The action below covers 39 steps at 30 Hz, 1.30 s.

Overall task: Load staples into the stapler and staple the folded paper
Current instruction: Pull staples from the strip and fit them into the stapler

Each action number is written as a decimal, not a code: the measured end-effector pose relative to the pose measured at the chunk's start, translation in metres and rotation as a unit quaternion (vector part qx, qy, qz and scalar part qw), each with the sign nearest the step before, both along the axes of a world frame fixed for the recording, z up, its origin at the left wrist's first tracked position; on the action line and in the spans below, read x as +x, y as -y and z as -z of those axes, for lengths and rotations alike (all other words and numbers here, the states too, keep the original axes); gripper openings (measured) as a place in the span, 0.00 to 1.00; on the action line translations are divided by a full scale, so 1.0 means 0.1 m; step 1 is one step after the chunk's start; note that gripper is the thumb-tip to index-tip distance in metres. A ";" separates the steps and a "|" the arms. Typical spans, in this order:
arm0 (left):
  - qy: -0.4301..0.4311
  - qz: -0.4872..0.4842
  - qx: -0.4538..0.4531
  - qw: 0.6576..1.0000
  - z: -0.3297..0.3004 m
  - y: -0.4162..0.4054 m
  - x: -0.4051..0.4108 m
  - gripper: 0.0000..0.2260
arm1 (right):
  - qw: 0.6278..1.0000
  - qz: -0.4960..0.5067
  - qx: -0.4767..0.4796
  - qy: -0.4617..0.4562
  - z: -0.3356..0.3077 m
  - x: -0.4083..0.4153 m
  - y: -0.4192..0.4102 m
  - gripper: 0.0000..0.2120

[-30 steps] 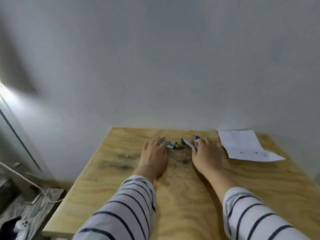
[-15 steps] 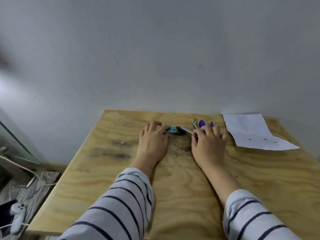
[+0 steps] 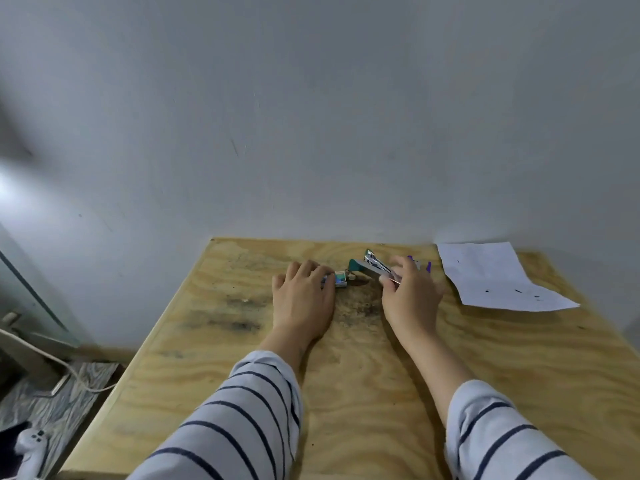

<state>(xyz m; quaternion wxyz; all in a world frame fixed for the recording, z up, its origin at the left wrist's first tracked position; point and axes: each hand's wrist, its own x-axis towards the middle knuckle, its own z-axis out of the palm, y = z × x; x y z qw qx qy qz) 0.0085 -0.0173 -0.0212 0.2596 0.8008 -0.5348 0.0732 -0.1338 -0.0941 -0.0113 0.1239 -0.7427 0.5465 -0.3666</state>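
- Stapler (image 3: 371, 265), green-ended with a bright metal top, sits tilted near the far edge of a plywood table (image 3: 519, 368), its rear end gripped by the right hand (image 3: 410, 299); no brand or lettering on it can be read.
- Striped sleeves (image 3: 242, 410) fill the near foreground, both forearms reaching straight ahead across the wood.
- Left hand (image 3: 302, 299) lies palm down, fingers curled loosely forward, fingertips pressing on a small staple box (image 3: 339, 280) that rests on the table just left of the stapler; the box's print is too small to make out.
- Right hand is raised slightly off the surface, fingers closed around the stapler's back end, with purple objects (image 3: 428, 266) partly hidden behind it.
- Folded paper (image 3: 491, 277), white with a few dark specks and no legible writing, lies flat at the far right, apart from both hands.
- Grey wall (image 3: 311, 116) rises behind the table.
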 end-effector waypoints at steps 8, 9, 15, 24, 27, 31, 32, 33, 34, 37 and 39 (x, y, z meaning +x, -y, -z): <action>-0.348 0.001 -0.072 0.935 -0.40 0.26 -0.19 0.23 | 0.973 -0.113 0.030 0.197 -0.20 0.11 -0.16 0.18; -0.364 0.007 -0.086 0.927 -0.41 0.29 -0.19 0.21 | 0.970 -0.129 0.051 0.201 -0.21 0.12 -0.16 0.19; -0.240 0.073 -0.049 0.967 -0.43 0.24 -0.14 0.14 | 0.949 -0.158 0.193 0.191 -0.30 0.07 -0.03 0.21; -0.196 0.157 -0.056 0.966 -0.30 0.09 -0.16 0.07 | 0.957 -0.131 0.208 0.156 -0.41 0.01 0.02 0.14; -0.276 0.111 -0.112 0.948 -0.20 0.00 -0.12 0.09 | 0.899 -0.100 0.302 0.302 -0.34 -0.05 0.02 0.12; -0.281 0.044 -0.119 0.951 -0.08 -0.12 0.00 0.08 | 0.806 -0.062 0.380 0.448 -0.34 -0.13 0.00 0.10; -0.253 0.033 -0.090 0.963 -0.05 -0.14 0.04 0.06 | 0.790 -0.060 0.388 0.471 -0.35 -0.14 -0.01 0.10; -0.219 0.025 -0.060 0.974 -0.03 -0.15 0.06 0.06 | 0.783 -0.059 0.391 0.480 -0.34 -0.13 0.00 0.09; -0.185 0.018 -0.035 0.982 -0.02 -0.16 0.07 0.08 | 0.783 -0.062 0.392 0.480 -0.33 -0.12 0.00 0.09; -0.100 -0.005 -0.001 0.995 -0.02 -0.18 0.05 0.13 | 0.788 -0.075 0.385 0.476 -0.32 -0.06 -0.02 0.09; -0.071 -0.001 0.006 0.997 -0.03 -0.17 0.01 0.13 | 0.785 -0.079 0.388 0.476 -0.31 -0.03 -0.05 0.09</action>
